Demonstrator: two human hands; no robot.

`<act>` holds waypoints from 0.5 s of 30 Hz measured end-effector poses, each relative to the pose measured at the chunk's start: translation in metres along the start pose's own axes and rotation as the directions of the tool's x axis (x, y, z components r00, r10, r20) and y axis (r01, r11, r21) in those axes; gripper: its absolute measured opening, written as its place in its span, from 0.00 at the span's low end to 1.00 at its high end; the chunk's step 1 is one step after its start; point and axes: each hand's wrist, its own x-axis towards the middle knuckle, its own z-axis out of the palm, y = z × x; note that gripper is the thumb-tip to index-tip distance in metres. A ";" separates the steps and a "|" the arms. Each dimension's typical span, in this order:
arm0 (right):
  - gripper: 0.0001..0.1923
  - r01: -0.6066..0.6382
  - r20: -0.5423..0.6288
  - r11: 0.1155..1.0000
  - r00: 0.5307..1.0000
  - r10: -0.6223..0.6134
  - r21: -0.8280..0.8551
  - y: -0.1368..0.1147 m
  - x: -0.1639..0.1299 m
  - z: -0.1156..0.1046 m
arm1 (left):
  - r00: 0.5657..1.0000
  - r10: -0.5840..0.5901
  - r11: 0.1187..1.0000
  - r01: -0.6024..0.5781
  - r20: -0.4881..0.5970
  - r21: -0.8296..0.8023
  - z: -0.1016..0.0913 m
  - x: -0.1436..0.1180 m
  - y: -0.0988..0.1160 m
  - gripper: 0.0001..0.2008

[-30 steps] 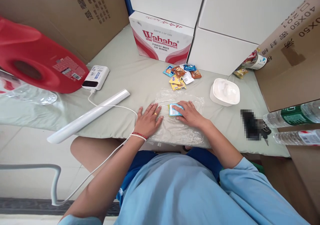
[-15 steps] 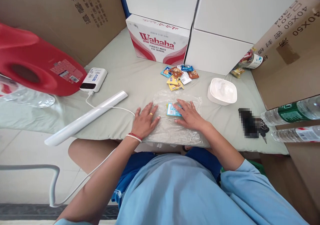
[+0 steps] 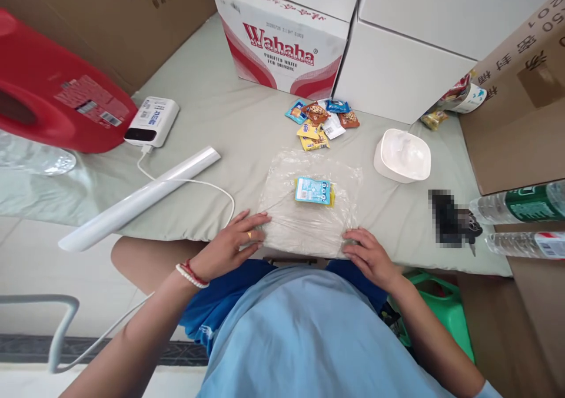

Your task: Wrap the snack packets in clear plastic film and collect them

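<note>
The left hand point(image 3: 229, 242) and the right hand point(image 3: 369, 255) rest at the near corners of a clear plastic bag point(image 3: 309, 209) that lies flat on the grey-green cloth point(image 3: 229, 121) at the table's front edge. Both hands' fingers are loosely spread, fingertips touching the bag's edge. A blue packet point(image 3: 312, 189) sits inside the bag, with a pile of snack packets point(image 3: 322, 122) beyond it.

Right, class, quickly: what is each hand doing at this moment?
Left hand: open, fingers on the near left corner of the clear plastic bag.
Right hand: open, fingertips at the bag's near right corner.
</note>
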 end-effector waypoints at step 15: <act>0.16 -0.362 -0.051 0.874 0.916 0.399 0.324 0.028 0.109 -0.086 | 0.928 -0.303 0.948 0.271 -0.217 -0.166 -0.072 0.109 -0.009 0.20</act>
